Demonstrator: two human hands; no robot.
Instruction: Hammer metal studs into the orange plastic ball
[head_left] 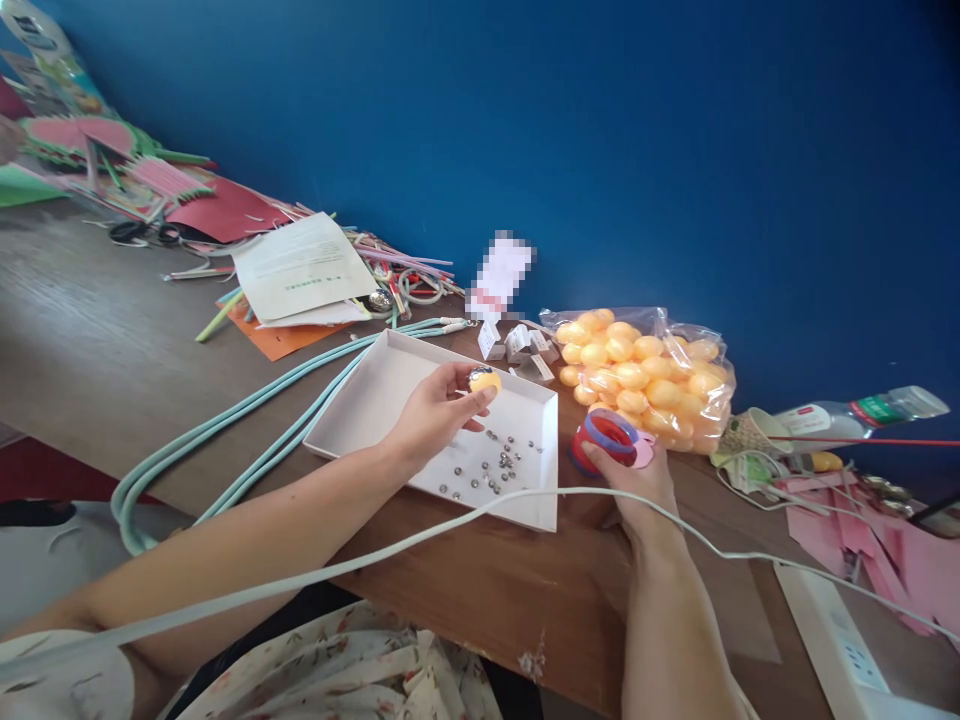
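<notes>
My left hand point(442, 405) is raised over a shallow white box lid point(541, 425) and pinches a small ball point(484, 381), yellow-orange below and shiny silver on top. Several small shiny round pieces point(501, 468) lie scattered inside the lid. To the right of it, my right hand point(637, 480) closes around a red ring-shaped thing point(589, 452) with a blue-purple rim; its exact kind I cannot make out. A pink piece point(644, 450) shows at that thing's right side. Just behind stands a clear plastic bag point(660, 370) full of yellow-orange balls.
A pale cable point(450, 530) crosses in front of both arms. Mint-green cords point(247, 400) loop at the left. Papers point(304, 268), straws and scissors point(142, 232) crowd the back left. Right are a bottle point(862, 412), pink paper point(915, 570) and a power strip point(832, 640).
</notes>
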